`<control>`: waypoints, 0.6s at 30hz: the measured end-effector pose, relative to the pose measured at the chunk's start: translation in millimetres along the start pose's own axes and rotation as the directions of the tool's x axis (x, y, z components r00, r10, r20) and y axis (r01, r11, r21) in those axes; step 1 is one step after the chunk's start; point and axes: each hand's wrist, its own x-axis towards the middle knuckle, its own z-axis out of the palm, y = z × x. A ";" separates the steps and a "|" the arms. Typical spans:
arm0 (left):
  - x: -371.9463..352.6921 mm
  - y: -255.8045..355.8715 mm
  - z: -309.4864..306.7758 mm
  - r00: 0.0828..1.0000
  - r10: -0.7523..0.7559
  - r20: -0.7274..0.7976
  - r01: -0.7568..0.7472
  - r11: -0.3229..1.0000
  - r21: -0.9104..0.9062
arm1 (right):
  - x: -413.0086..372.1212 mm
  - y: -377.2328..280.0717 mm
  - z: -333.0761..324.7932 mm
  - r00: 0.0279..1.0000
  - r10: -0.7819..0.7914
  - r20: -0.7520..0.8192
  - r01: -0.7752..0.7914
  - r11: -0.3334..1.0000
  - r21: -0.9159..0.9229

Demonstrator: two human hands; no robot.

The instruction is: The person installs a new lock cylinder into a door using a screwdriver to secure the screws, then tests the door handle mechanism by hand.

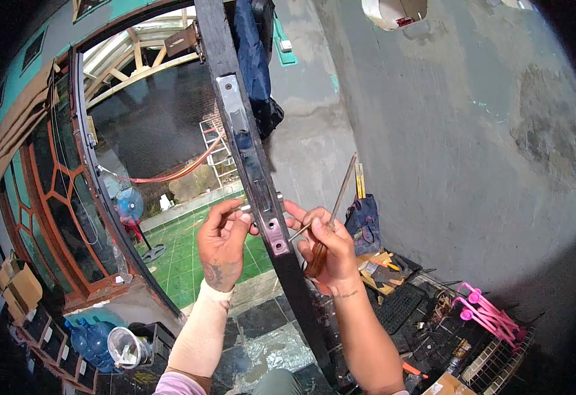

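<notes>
A dark door (pixel 294 289) stands edge-on in the middle, with a metal lock plate (pixel 233 99) high on its edge and a lower plate with holes (pixel 274 236). My left hand (pixel 222 240) is at the door's left face, thumb and forefinger pinched on a small light metal piece (pixel 245 209). On the right face, my right hand (pixel 324 240) has its fingers closed round a screwdriver (pixel 316 259) with a brown handle, and its fingertips reach the door by a small metal cylinder (pixel 279 196). A second thin shaft points up and right from the same hand.
Dark cloth (pixel 251 59) hangs behind the door. Tools and scraps (pixel 393 289) lie at the lower right near a pink object (pixel 485 313). Blue bottles (pixel 90 339) and a bucket (pixel 126 347) stand lower left. A red hammock (pixel 182 174) hangs outside.
</notes>
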 end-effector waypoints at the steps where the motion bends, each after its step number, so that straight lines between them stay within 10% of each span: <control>1: -0.2 1.7 0.0 1.000 -0.005 -0.004 0.005 1.000 0.016 | -2.1 1.1 -2.3 1.000 0.020 -0.013 -0.020 1.000 0.000; 18: -4.5 -14.7 -11.6 0.980 0.191 0.050 -0.197 0.957 0.211 | -14.7 7.6 -4.4 0.997 -0.009 0.083 0.011 1.000 -0.027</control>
